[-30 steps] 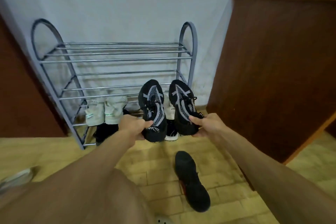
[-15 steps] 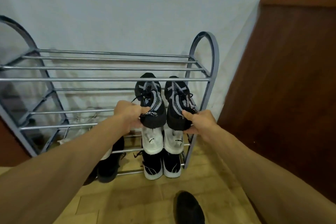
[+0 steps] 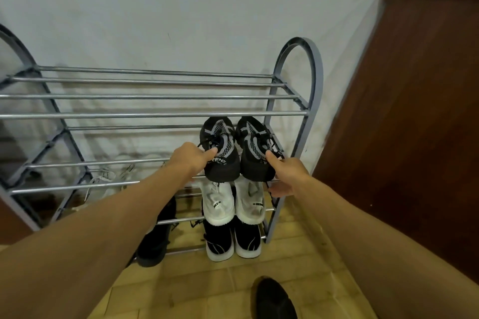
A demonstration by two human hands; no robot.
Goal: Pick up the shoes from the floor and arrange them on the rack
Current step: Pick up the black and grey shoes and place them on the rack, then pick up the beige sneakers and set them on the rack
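A grey metal shoe rack [image 3: 155,114] stands against the wall. A pair of black and grey knit sneakers sits side by side, toes to the wall, at the right end of its second shelf. My left hand [image 3: 188,159] grips the heel of the left sneaker [image 3: 220,145], thumb on its collar. My right hand [image 3: 289,173] pinches the heel of the right sneaker [image 3: 252,142], thumb on top and fingers curled below. A single black shoe [image 3: 274,298] lies on the tiled floor in front of the rack.
Below the pair stand white shoes [image 3: 219,204] and, lowest, black shoes with white soles [image 3: 219,241]. A dark shoe [image 3: 155,241] and pale shoes [image 3: 103,181] sit further left. The top shelf holds nothing. A brown wooden door [image 3: 414,137] leans close on the right.
Both hands carried the black and grey pair up and forward from in front of the rack onto its second shelf. I have moved closer to the rack.
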